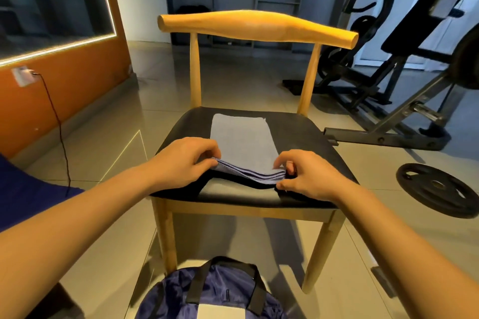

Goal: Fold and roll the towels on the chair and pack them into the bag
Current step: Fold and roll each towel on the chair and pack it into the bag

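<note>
Both hands [186,160] [308,176] pinch the folded towel's [241,140] near edge.

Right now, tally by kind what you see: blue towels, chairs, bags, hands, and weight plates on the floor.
blue towel: 1
chair: 1
bag: 1
hands: 2, left hand and right hand
weight plate: 1
Total: 6

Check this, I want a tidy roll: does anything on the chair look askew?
Only slightly: the layers of the blue towel fan out unevenly at the near edge, where the left hand and right hand pinch it.
</note>
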`<state>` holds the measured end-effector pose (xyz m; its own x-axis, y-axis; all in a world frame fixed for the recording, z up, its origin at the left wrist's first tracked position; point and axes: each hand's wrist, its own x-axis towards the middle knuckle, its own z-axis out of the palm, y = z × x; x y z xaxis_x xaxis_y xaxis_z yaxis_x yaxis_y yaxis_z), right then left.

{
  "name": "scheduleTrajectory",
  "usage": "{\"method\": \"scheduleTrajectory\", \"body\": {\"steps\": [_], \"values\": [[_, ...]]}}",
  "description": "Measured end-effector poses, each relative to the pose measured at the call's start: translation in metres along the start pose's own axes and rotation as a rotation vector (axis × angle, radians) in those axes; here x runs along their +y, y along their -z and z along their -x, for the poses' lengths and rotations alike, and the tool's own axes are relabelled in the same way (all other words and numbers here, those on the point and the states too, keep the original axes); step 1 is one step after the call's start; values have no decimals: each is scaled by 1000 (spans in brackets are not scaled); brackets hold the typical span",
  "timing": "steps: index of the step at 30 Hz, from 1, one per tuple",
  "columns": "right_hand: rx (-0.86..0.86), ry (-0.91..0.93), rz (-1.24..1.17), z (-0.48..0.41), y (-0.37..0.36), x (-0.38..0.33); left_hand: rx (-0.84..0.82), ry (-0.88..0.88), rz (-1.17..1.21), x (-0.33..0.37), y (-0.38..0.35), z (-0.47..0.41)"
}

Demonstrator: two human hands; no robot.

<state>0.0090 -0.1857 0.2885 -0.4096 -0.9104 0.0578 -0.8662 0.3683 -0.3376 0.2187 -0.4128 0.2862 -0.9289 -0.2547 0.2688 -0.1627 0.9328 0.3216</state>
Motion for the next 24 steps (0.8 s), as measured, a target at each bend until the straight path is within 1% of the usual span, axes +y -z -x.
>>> {"method": "scheduleTrajectory", "body": {"steps": [2, 7, 9, 11, 13, 17, 21, 24], "values": [[26, 80, 128, 2, -4, -9, 1, 51, 46, -4, -3, 1], [95, 226, 285, 1, -17, -20, 1, 87, 82, -10, -1, 9], [127, 246, 313, 0, -19, -20, -2, 111, 83, -12, -2, 11], [134, 217, 233, -1, -20, -17, -12, 146, 91, -15, -5, 13], [108, 158, 88, -3, -20, -14, -20, 192, 116, -17, -7, 13], [39, 25, -102, -8, -25, -12, -11, 268, 236, -19, -12, 11], [44, -103, -172, -13, -31, -15, 7, 396, 337, -16, -13, 3], [91, -196, -137, -19, -37, -17, 34, 448, 302, -14, -14, -2]]}}
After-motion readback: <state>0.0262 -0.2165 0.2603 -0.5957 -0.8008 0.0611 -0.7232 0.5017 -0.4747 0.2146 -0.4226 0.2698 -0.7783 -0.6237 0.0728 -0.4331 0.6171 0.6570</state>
